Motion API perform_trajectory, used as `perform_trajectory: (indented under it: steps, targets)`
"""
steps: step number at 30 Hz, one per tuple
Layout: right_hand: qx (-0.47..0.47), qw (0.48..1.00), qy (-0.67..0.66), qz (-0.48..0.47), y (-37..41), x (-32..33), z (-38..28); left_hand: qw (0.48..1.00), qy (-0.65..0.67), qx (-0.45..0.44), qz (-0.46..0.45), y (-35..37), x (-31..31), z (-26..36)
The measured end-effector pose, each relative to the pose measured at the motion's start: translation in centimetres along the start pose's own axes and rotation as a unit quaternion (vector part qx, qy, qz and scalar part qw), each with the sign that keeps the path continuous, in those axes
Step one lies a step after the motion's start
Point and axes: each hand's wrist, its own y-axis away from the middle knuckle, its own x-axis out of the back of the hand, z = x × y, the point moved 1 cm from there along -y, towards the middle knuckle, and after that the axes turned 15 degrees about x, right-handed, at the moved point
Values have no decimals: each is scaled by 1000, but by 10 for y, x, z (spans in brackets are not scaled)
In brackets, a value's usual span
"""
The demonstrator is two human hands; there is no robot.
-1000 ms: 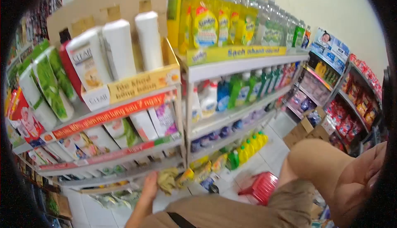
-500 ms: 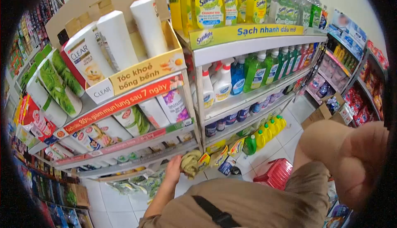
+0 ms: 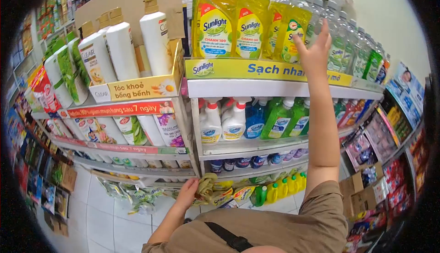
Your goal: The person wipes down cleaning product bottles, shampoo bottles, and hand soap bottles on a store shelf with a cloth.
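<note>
My right hand (image 3: 315,53) is raised to the top shelf with thumb and fingers apart. Its thumb overlaps the label of a yellow Sunlight dish soap bottle (image 3: 286,26), and its index finger points up in front of the clear bottles (image 3: 339,46) beside it. Low down, near the post between the two shelf units, my left hand (image 3: 187,194) is closed on a crumpled olive-green cloth (image 3: 207,186). Larger yellow Sunlight bottles (image 3: 217,19) stand to the left of my right hand, behind the yellow shelf strip (image 3: 229,68).
White pump shampoo bottles (image 3: 121,46) stand in a yellow display box on the left unit. Spray bottles (image 3: 211,122) and green bottles (image 3: 277,120) fill the shelf beneath. Green and yellow bottles (image 3: 272,193) and packets (image 3: 137,193) sit near the tiled floor. Cardboard boxes (image 3: 366,198) are at right.
My right hand has gone from low at the right up to the top-shelf bottles, fingers spread. The view has turned toward the soap shelf. My left hand still holds the cloth.
</note>
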Motion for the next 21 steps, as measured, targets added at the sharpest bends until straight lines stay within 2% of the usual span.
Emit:
perform_trajectory:
  steps: [3,6,8,10,12,13,16,17,21]
  targets:
    - [56,998,33,-24,4,-19,5,998,46,-26,27,8,-23,-3]
    - [59,994,85,-32,3,-37,2,995,64,3,81,22,-34,-14]
    - [32,989,108,-93,3,-44,5,992,84,11,97,30,-36,-27]
    - [46,990,98,-93,2,-45,8,988,103,22,110,41,-39,-31]
    - [-10,984,121,-134,3,-54,17,982,113,27,147,54,-44,-29]
    - [-4,983,123,-138,3,-59,26,980,114,30,160,59,-46,-27]
    - [-20,981,124,-145,0,-59,23,982,111,21,149,66,-46,-27]
    - [-32,981,125,-145,0,-57,21,982,115,23,147,65,-46,-29]
    - [57,997,38,-16,10,-62,46,983,125,26,134,63,-50,-30]
